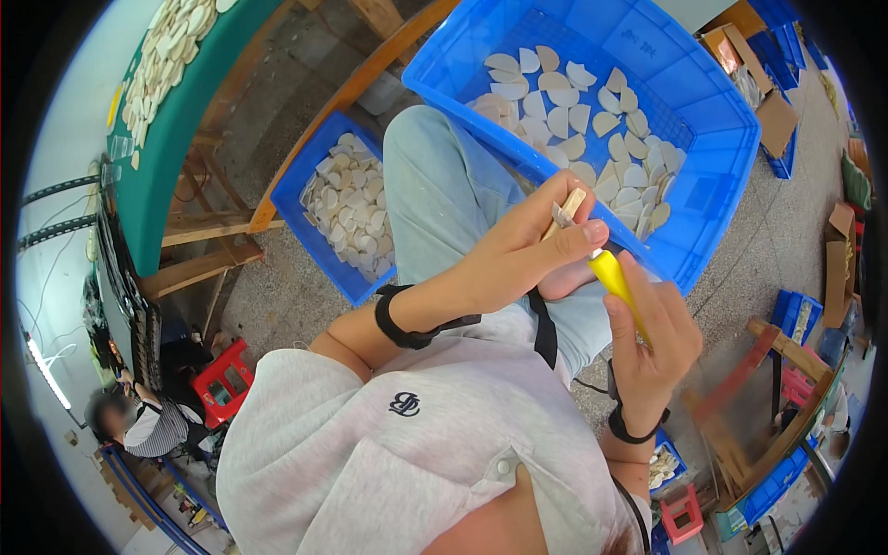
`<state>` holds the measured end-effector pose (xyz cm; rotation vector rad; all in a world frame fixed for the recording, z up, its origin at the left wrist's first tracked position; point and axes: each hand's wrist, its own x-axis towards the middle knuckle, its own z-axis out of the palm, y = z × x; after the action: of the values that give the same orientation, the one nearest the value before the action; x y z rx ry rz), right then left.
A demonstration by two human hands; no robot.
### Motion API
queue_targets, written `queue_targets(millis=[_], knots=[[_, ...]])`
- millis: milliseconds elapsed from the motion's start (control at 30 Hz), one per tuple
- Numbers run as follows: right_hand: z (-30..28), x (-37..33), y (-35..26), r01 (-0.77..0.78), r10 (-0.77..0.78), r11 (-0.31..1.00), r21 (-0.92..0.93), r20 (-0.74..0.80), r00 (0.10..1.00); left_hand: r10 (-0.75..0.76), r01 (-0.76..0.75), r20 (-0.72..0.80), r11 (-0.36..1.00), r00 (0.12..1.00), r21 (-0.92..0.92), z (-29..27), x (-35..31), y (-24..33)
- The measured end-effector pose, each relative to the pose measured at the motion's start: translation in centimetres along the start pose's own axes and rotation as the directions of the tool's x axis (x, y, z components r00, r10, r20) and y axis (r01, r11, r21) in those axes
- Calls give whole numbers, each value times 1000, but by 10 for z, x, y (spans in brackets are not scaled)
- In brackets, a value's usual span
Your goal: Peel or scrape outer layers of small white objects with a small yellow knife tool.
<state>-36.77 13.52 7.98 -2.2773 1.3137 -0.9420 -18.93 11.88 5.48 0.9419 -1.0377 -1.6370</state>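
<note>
My left hand [532, 242] is closed on a small pale, wood-coloured piece [574, 200], its thumb stretched toward my right hand. A bit of grey metal [561, 216] shows against that piece; whether it belongs to the tool is hidden. In my right hand [659, 326] is a yellow-handled tool [612, 277], gripped around the handle, its narrow light tip partly behind my left thumb. Both hands are close together above my lap, at the near edge of a large blue bin [712, 166]. Inside that bin lie many pale half-round pieces [573, 146].
A smaller blue bin [294, 176] beside my knee is heaped with similar pale pieces [351, 208]. More lie on a green-covered table [166, 190] at far left. Red stools [222, 381], cardboard boxes [840, 250] and wooden frames stand around. Another person [157, 424] is at lower left.
</note>
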Motion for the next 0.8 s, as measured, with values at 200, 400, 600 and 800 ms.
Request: queue_targets(millis=[200,400,600,800], knots=[[-1,-1,1,21,-21,999,-51,-6,1000,54,-52,-24,993,998,105,-1,1,-4],[1,-1,3,60,-63,993,-101,-24,998,136,-122,-55,972,989,202,-1,1,-8],[2,-1,2,-18,17,998,-55,-32,999,121,-101,-55,956,991,277,-1,1,-10],[4,-2,6,-41,41,999,0,-43,998,136,-119,-50,960,989,254,0,2,-10]])
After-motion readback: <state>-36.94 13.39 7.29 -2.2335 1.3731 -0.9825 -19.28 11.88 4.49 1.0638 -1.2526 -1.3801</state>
